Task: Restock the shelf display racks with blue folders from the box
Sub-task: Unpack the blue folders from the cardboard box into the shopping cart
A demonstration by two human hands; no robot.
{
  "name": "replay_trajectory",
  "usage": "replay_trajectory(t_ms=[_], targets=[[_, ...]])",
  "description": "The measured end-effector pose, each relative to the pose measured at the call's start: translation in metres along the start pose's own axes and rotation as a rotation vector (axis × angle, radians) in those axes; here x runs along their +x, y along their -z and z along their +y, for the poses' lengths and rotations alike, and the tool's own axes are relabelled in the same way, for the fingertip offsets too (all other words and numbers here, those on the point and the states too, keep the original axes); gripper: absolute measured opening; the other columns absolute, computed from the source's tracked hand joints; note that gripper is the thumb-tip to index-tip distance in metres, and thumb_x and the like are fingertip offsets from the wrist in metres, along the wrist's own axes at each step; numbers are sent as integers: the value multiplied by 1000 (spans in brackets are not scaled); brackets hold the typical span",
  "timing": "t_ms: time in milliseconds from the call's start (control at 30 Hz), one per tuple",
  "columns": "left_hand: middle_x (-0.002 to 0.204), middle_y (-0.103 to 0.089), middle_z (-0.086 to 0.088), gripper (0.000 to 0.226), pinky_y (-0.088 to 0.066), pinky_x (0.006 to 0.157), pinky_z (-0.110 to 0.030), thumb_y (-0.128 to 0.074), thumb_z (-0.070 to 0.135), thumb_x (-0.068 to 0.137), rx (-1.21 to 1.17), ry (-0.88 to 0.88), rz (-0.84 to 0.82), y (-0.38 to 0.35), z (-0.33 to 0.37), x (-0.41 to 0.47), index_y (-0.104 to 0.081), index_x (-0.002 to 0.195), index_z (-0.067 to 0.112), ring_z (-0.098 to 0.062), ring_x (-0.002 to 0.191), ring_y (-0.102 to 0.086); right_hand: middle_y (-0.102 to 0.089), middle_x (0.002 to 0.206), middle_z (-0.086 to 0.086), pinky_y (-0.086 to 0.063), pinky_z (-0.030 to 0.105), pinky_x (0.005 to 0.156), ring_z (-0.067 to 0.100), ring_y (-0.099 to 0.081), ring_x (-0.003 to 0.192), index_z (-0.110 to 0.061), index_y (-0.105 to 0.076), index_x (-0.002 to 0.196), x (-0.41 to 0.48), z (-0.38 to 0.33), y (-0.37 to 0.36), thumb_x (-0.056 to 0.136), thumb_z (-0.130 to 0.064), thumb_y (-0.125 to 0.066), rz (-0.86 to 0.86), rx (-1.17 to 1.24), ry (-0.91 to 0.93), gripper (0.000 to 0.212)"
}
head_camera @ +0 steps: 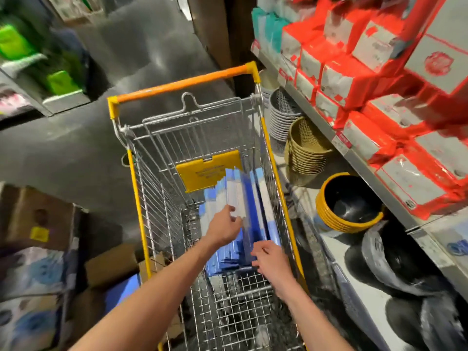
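Gripping blue folders (249, 211), on edge, lengthwise in cart (149, 198)

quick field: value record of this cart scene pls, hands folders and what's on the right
setting: shop aisle
cart: wire, yellow trim, orange handle
blue folders: stacked on edge inside cart
left hand: fingers on the folders
right hand: at near end of stack
grip: unclear
right shelf: red and white packs
below it: yellow-rimmed bowls

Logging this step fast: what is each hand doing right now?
Left hand: fingers closing on the blue folders in the trolley.
Right hand: fingers on the folders' near end; a firm grip cannot be told.
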State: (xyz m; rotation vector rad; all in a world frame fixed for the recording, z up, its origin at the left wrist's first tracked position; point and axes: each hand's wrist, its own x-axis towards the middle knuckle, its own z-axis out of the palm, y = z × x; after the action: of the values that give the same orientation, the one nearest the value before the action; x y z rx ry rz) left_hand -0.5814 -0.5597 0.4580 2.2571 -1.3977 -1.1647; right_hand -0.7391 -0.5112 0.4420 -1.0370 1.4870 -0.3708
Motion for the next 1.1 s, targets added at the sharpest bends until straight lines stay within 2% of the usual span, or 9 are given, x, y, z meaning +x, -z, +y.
replay_trajectory(t_ms=[200, 333, 400, 533, 633, 700, 833, 967, 1100], targets=[[108, -71, -11, 36, -56, 84, -38, -51, 25, 101, -143, -44, 120, 24, -40, -46, -55, 134, 12, -25, 87, -71, -73, 91, 8, -56, 41, 76, 27, -71, 82, -22, -63, 80, -17, -5, -45, 100, -23, -52, -12, -4, 41, 23], [94, -74, -3, 25, -59, 62, -35, -48, 19, 101, -252, -76, 206, 46, -95, -94, -56, 124, 18, -15, 63, -72, -72, 93, 7, -53, 32, 66, 24, -69, 79, -19, -65, 89, -51, -5, -96, 100, -18, -54, -37, 13, 77, 16], [85, -75, 0, 25, -61, 62, -37, -50, 18, 100, -365, -56, 279, 55, -115, -112, -60, 122, 15, -16, 59, -72, -73, 96, 7, -49, 27, 65, 23, -70, 80, -13, -66, 100, -65, -4, -115, 100, -18, -54, -28, 11, 112, 13], [79, -75, -7, 19, -52, 48, -24, -48, 16, 103, -510, -48, 393, 80, -179, -170, -61, 115, 11, -13, 49, -66, -74, 95, 8, -49, 30, 63, 21, -68, 69, -14, -63, 95, -118, 3, -174, 101, -20, -52, -28, -21, 196, 14], [83, -73, -9, 18, -45, 44, -17, -45, 10, 104, -588, -54, 427, 94, -241, -225, -59, 115, 9, -13, 49, -62, -71, 87, 12, -43, 20, 49, 8, -59, 52, -10, -62, 89, -164, 11, -226, 101, -14, -52, -13, -6, 268, 15], [84, -71, -9, 20, -51, 47, -23, -45, 6, 103, -668, -20, 435, 103, -289, -266, -58, 118, 5, -20, 57, -65, -69, 84, 10, -43, 16, 45, 2, -57, 47, -10, -61, 89, -197, 21, -268, 101, -13, -53, -20, -52, 282, 14], [88, -73, -10, 16, -59, 63, -38, -43, 13, 105, -733, 87, 426, 108, -385, -327, -57, 114, 12, -18, 55, -65, -72, 92, 10, -48, 27, 59, 15, -64, 65, -20, -60, 85, -252, 48, -351, 101, -20, -52, -127, -219, 255, 18], [86, -75, -2, 19, -49, 51, -21, -44, 18, 105, -655, 185, 406, 113, -462, -371, -57, 119, 14, -26, 60, -69, -68, 98, 12, -51, 23, 61, 20, -65, 79, -11, -62, 102, -294, 81, -416, 101, -19, -51, -266, -338, 220, 14], [87, -75, 3, 22, -45, 48, -18, -46, 20, 106, -605, 237, 402, 116, -514, -389, -55, 126, 18, -19, 62, -71, -70, 98, 10, -55, 47, 81, 31, -69, 91, -16, -63, 99, -307, 107, -460, 100, -29, -51, -279, -422, 167, 18]])
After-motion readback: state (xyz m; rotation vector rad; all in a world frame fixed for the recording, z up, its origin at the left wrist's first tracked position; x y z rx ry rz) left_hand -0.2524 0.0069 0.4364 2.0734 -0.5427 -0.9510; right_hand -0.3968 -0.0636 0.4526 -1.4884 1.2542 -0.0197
